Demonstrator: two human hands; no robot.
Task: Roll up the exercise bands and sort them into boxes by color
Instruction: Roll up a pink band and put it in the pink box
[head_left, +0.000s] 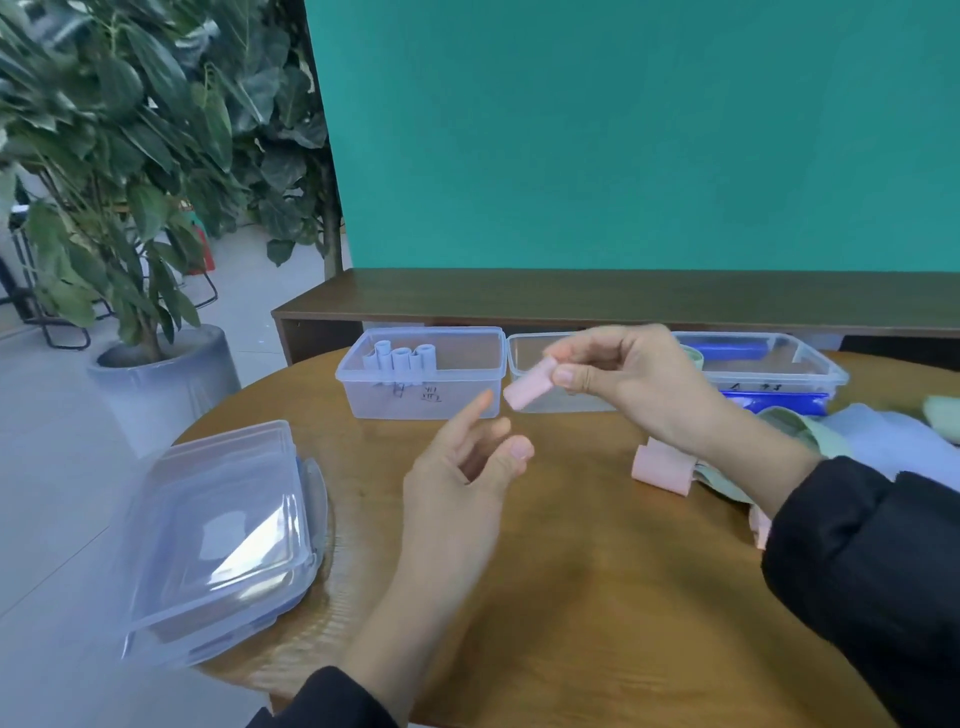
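Note:
My right hand (631, 382) pinches a rolled pink band (525, 388) between thumb and fingers, in the air just in front of the middle clear box (563, 402). Below it my left hand (467, 467) hovers over the table with relaxed, spread fingers and holds nothing. The left clear box (421, 400) contains several rolled pale blue bands (400, 358). The right clear box (810, 366) shows something blue and a green roll inside. A loose pink band (662, 467) lies on the table beside a heap of green and blue bands (872, 441) at the right.
A stack of clear box lids (218, 540) sits at the round wooden table's (597, 597) left edge. A dark wooden shelf (623, 301) and a teal wall stand behind the boxes. A potted plant (130, 208) stands on the floor to the left.

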